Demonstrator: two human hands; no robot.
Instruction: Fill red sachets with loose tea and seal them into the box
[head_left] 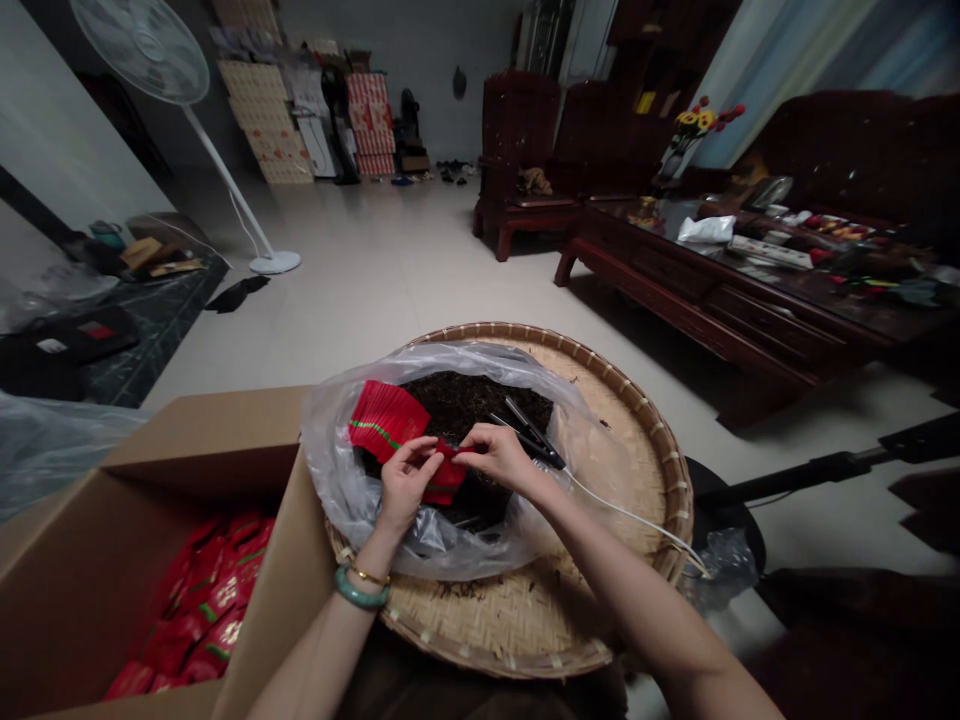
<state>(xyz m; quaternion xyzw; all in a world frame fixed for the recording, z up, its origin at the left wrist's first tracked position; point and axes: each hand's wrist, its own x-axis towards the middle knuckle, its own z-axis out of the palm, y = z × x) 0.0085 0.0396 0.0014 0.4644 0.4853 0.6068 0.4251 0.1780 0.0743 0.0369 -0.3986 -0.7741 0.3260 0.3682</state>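
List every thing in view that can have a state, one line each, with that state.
red packet: pinched by both hands over the tea
left hand: gripping the packet
right hand: gripping the packet's top edge
plastic bag: open, holding dark loose tea
cardboard box: open, red packets inside
standing fan: upright; running or not, cannot tell

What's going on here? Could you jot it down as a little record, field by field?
Place: living room, tiled floor
Left hand: pinches a small red packet
Right hand: pinches the same packet's top
Under hands: clear plastic bag of dark loose leaves
In bag: stack of red packets, black clamp tool with white cord
Support: round woven tray
Left side: cardboard box holding red packets
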